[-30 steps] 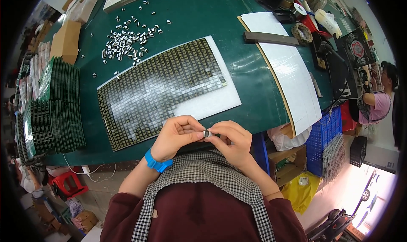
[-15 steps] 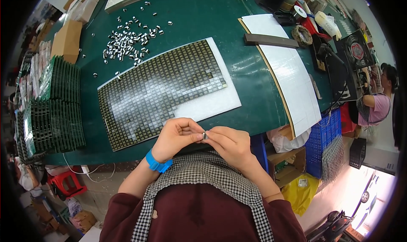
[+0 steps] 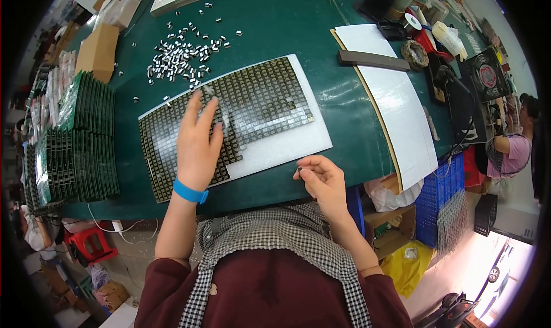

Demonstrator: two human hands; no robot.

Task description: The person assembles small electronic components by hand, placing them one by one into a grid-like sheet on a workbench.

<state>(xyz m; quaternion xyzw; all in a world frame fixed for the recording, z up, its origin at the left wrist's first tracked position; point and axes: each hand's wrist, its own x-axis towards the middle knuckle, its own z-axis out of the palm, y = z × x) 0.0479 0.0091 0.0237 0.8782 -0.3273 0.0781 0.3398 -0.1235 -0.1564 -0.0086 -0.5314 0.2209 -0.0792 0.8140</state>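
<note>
Small dark component (image 3: pixel 300 170), pinched by right fingers (image 3: pixel 319 163), left fingers (image 3: pixel 205 118) spread loosely over white board (image 3: pixel 275 150) with gridded pieces (image 3: pixel 258 84)

Green table (image 3: pixel 357 137), scattered small components (image 3: pixel 178 58)

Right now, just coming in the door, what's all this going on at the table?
A person is handling tiny parts at a green table. The left hand is open above a grid of small dark squares on a white board, fingertips near the board's far edge. The right hand, by the table's near edge, seems to pinch a tiny dark piece, too small to make out. Loose silvery parts lie scattered beyond the board.
</note>
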